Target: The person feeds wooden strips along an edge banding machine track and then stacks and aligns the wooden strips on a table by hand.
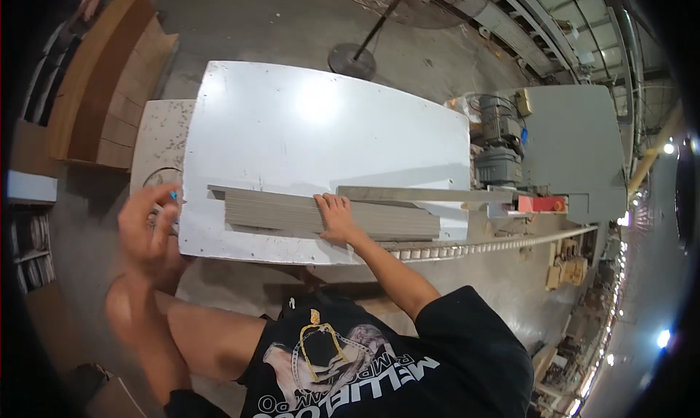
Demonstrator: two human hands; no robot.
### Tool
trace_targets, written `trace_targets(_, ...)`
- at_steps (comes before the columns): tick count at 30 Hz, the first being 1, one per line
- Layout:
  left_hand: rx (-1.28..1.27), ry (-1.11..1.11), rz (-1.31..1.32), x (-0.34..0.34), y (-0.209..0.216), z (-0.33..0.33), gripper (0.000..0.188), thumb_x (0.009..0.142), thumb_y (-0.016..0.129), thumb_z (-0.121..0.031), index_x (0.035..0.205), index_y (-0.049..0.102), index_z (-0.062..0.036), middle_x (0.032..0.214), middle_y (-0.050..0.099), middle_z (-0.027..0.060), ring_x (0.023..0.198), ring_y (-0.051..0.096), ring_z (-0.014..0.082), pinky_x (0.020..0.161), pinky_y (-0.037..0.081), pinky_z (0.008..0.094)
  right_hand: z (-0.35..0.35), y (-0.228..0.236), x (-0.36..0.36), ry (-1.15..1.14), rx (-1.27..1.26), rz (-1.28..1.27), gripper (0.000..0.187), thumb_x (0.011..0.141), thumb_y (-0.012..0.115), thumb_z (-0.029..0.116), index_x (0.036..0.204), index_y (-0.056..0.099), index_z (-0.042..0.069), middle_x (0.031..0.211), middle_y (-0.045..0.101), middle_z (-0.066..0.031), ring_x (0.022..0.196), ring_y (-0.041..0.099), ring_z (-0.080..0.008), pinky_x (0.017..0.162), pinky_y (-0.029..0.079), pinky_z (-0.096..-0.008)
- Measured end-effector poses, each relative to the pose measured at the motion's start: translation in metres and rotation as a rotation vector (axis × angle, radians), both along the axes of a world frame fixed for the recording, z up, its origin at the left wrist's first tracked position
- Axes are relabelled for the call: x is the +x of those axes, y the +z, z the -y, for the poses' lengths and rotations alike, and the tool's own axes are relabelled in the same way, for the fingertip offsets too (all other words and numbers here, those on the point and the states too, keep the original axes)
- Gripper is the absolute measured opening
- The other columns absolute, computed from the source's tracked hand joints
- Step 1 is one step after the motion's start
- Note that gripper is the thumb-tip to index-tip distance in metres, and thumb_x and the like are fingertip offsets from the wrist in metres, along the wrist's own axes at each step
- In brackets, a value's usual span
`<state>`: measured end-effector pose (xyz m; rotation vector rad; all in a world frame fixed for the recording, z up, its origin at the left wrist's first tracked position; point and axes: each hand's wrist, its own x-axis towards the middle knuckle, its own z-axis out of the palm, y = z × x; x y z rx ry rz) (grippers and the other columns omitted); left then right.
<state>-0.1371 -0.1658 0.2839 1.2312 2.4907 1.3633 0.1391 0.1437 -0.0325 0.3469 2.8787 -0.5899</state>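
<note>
Right grip [337,217] lies across the grey strip stack [273,211] close to the near edge of the white counter [313,141], whether pinching I cannot tell; left grip [144,241], fingers spread, is by its left edge; wide surface stretches beyond

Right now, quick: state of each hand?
Left hand: fingers part-curled, near the left edge of the white tabletop; can't tell if holding anything.
Right hand: open, resting across the grey strips.
</note>
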Motion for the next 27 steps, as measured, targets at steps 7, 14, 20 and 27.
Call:
trace_targets(7, 0.22, 0.093, 0.593, 0.119, -0.082, 0.015, 0.042, 0.105, 0.066, -0.04, 0.109, 0.075, 0.0, 0.083, 0.072, 0.0087, 0.08, 0.069, 0.0186, 0.076, 0.053, 0.0324, 0.006, 0.002, 0.001, 0.013, -0.014, -0.007, 0.125, 0.056, 0.096, 0.033, 0.16, 0.031, 0.012, 0.151, 0.045, -0.0197, 0.144, 0.04, -0.039, 0.119, 0.026, -0.0568)
trace_targets(14, 0.196, -0.196, 0.278, 0.098, -0.032, -0.028, 0.029, 0.091, 0.08, -0.032, 0.102, 0.078, -0.0053, 0.079, 0.071, 0.009, 0.073, 0.066, 0.0287, 0.073, 0.052, 0.037, 0.01, 0.004, 0.0, -0.011, 0.035, 0.015, 0.126, 0.055, 0.098, 0.032, 0.16, 0.032, 0.011, 0.148, 0.046, -0.0187, 0.14, 0.042, -0.0373, 0.116, 0.027, -0.0553)
trace_targets(20, 0.134, -0.223, 0.083, 0.081, -0.034, -0.003, 0.037, 0.089, 0.08, -0.041, 0.101, 0.078, -0.0067, 0.077, 0.068, 0.0077, 0.072, 0.065, 0.0291, 0.07, 0.051, 0.0385, 0.009, 0.001, -0.006, 0.022, 0.044, 0.007, 0.127, 0.051, 0.098, 0.03, 0.159, 0.034, 0.011, 0.148, 0.047, -0.0186, 0.139, 0.043, -0.0384, 0.116, 0.026, -0.055)
trace_targets(27, 0.121, -0.123, 0.071, 0.068, -0.036, 0.015, 0.039, 0.089, 0.08, -0.042, 0.103, 0.078, -0.0051, 0.079, 0.07, 0.0081, 0.073, 0.066, 0.03, 0.072, 0.051, 0.0392, 0.007, 0.003, -0.006, 0.013, 0.039, 0.026, 0.128, 0.051, 0.097, 0.031, 0.159, 0.033, 0.012, 0.149, 0.046, -0.0184, 0.139, 0.041, -0.0393, 0.118, 0.025, -0.0553)
